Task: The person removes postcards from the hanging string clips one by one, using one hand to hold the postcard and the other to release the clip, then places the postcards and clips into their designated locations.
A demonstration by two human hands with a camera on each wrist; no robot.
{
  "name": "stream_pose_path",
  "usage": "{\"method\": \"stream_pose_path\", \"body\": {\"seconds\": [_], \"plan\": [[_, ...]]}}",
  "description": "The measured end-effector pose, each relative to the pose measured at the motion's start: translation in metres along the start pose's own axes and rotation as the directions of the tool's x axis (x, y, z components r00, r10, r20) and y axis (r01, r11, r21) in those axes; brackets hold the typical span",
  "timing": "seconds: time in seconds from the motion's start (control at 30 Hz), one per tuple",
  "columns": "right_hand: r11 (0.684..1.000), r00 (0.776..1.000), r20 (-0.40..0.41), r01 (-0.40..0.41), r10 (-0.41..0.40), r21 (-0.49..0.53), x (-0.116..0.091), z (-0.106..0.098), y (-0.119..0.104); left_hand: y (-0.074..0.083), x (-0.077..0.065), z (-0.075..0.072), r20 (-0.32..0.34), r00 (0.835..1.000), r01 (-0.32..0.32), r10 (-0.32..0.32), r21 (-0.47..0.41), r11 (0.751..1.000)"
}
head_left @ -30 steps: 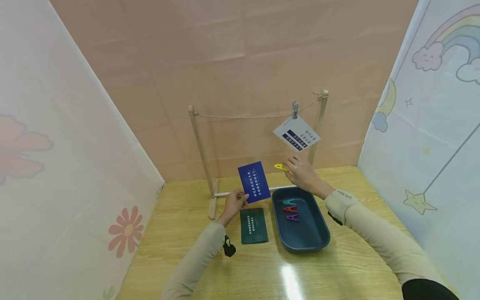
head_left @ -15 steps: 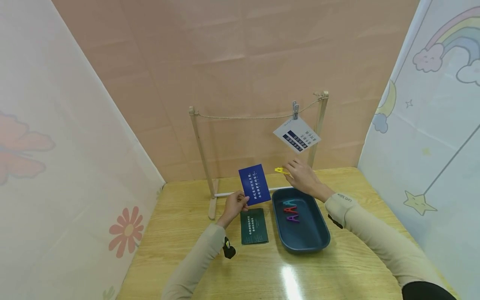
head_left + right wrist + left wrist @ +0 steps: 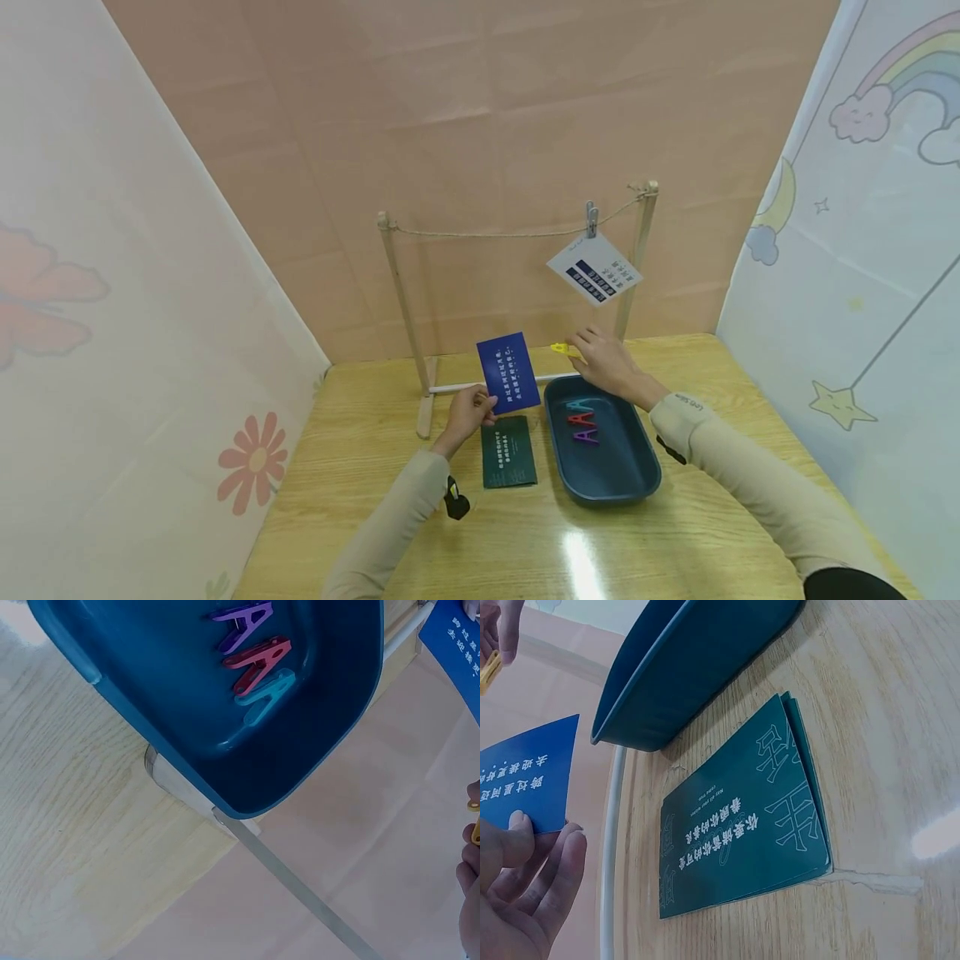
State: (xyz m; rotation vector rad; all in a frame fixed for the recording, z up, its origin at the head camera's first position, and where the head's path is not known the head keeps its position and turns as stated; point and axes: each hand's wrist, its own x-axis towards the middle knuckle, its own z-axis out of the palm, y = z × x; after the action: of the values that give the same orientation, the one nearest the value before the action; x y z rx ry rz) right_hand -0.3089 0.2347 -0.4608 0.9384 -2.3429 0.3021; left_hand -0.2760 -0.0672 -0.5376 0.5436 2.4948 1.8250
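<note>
My left hand point(image 3: 467, 414) pinches a blue card point(image 3: 508, 372) with white writing by its lower left corner, holding it up over the table. In the left wrist view the thumb point(image 3: 519, 832) presses on the card's face with the fingers behind it. To the right, my right hand point(image 3: 606, 360) pinches a yellow clothespin point(image 3: 564, 350), which points left toward the card with a gap between them. A stack of dark green cards point(image 3: 508, 454) lies below the blue card. Beside it stands a dark blue tray point(image 3: 637, 467) with purple point(image 3: 246, 622), red point(image 3: 259, 660) and light blue point(image 3: 268, 696) clothespins in it.
Behind the hands a wooden frame point(image 3: 401, 292) carries a sagging string point(image 3: 480, 235). From its right part a white card point(image 3: 595, 268) hangs tilted in a grey clothespin point(image 3: 592, 222). A white rod point(image 3: 448, 387) joins the frame's feet. Patterned sheets enclose both sides.
Both hands have sunk slightly, the blue card and the yellow clothespin with them. Both hands keep their hold, and the hanging card and tray stay where they were.
</note>
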Motion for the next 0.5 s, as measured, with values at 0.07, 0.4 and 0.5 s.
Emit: {"method": "stream_pose_path", "body": {"seconds": [0.07, 0.4, 0.5], "plan": [[1.000, 1.000, 0.000, 0.003, -0.003, -0.005, -0.0015, 0.0016, 0.0001, 0.0000, 0.0000, 0.0009, 0.000, 1.000, 0.025, -0.025, 0.009, 1.000], [1.000, 1.000, -0.002, 0.009, -0.009, 0.011, -0.0069, 0.0073, 0.0023, -0.0073, 0.0039, 0.0022, 0.017, 0.989, 0.146, -0.146, 0.013, 0.989], [1.000, 1.000, 0.002, 0.005, -0.005, 0.020, -0.0086, 0.0089, 0.0021, -0.0077, 0.0033, 0.0009, 0.025, 0.987, 0.160, -0.160, 0.007, 0.987]]}}
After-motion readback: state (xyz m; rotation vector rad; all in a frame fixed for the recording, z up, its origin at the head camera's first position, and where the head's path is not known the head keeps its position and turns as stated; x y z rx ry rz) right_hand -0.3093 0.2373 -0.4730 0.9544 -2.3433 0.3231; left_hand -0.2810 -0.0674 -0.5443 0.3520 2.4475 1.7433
